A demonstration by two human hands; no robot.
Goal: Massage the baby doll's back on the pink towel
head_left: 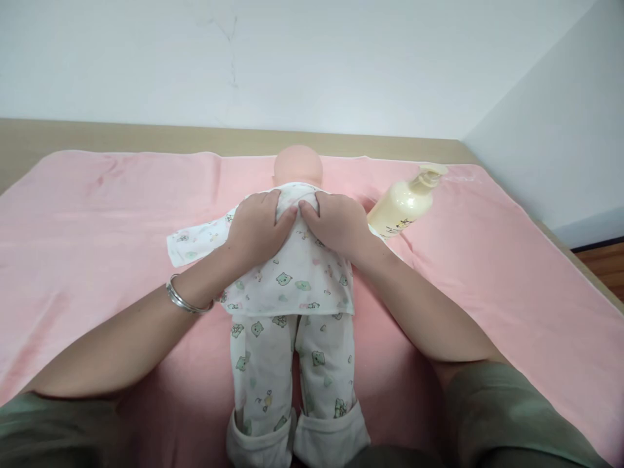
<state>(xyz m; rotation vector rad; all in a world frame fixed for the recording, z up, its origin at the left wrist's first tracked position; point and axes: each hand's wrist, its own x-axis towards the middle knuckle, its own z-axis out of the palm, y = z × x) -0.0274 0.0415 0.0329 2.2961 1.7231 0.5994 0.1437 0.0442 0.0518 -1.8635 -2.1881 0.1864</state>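
Observation:
A baby doll (298, 166) lies face down, its bald head pointing away from me. It wears a white printed top (292, 279) and matching trousers (266, 370) with turned-up cuffs. My left hand (258, 224) rests on the left side of the doll's upper back, thumb stretched toward the middle. On the right side of the upper back lies my right hand (338, 221), its thumb tip close to the other thumb. Both hands press flat on the cloth and hold nothing; some outer fingers are hidden around the doll's sides.
A cream pump bottle (402, 205) lies tilted just right of the doll, near my right hand. Under everything spreads a pink sheet (487, 273) on a wooden table (390, 144). A white wall (312, 65) stands behind, with another wall (560, 110) at the right.

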